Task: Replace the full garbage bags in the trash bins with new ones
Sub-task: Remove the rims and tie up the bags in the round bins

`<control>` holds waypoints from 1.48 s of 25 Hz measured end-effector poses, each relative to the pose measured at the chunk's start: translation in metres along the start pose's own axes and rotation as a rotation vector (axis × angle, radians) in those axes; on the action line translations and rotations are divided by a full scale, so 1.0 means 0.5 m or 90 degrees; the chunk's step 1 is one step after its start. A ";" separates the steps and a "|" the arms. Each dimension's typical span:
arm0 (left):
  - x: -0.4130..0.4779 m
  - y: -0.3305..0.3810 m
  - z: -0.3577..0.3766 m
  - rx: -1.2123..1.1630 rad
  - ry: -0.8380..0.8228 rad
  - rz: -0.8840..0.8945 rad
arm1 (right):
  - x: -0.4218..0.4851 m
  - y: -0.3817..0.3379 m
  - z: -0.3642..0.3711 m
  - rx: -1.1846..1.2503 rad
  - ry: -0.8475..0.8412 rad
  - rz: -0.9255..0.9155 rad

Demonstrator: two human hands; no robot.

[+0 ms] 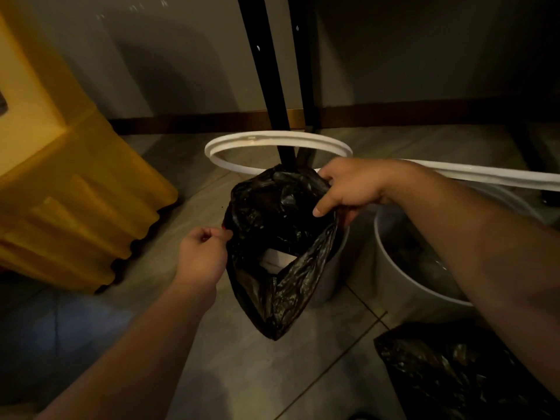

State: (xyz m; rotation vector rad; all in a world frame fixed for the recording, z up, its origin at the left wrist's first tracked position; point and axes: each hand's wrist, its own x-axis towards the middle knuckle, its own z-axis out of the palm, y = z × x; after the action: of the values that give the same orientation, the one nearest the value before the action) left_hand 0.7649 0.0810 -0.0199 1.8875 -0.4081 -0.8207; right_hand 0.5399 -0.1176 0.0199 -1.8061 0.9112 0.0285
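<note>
While left grip [201, 253], right grip [348, 189] pinch rim | crinkly glossy black bag [272, 213] — gaping

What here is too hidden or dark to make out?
Head view only:
Small bin: mostly hidden behind the black bag that the left hand and right hand hold open.
Second bin: contents too dark, partly behind the right forearm.
Floor bag: cut off by the bottom-right edges.
Yellow object: cut off at the left edge; unidentifiable.

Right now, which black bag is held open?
The centre bag, mouth pinched between left hand and right hand; the other bag lies on the floor, lower right.
</note>
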 end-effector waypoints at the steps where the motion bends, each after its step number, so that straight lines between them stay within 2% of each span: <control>1: -0.010 0.004 -0.002 -0.023 0.002 0.016 | 0.003 -0.005 0.002 0.033 0.005 -0.015; 4: -0.040 0.019 -0.008 -0.064 0.005 0.086 | 0.002 -0.016 0.006 0.105 0.005 -0.056; 7: -0.067 0.036 -0.017 -0.104 0.003 0.142 | -0.001 -0.031 0.012 0.114 0.028 -0.112; 13: -0.092 0.059 -0.035 -0.068 0.019 0.220 | -0.006 -0.057 0.016 0.145 0.110 -0.169; 18: -0.102 0.076 -0.035 -0.122 0.030 0.185 | -0.001 -0.077 0.021 0.191 0.135 -0.231; 24: -0.134 0.128 0.010 -0.159 -0.090 0.148 | 0.006 -0.093 0.042 0.221 0.070 -0.298; 29: -0.160 0.167 0.065 -0.202 -0.223 0.034 | 0.006 -0.107 0.058 0.226 0.017 -0.340; 34: -0.151 0.175 0.068 -0.324 -0.217 -0.038 | 0.006 -0.103 0.062 0.240 -0.014 -0.356; 37: -0.143 0.175 0.063 -0.367 -0.168 -0.049 | 0.009 -0.091 0.061 0.203 -0.027 -0.333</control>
State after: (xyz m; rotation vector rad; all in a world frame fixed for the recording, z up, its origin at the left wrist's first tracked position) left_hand 0.6984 0.0637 0.0754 1.2714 -0.2239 -1.1091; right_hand 0.5819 -0.0889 0.0408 -1.6822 0.3648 -0.3864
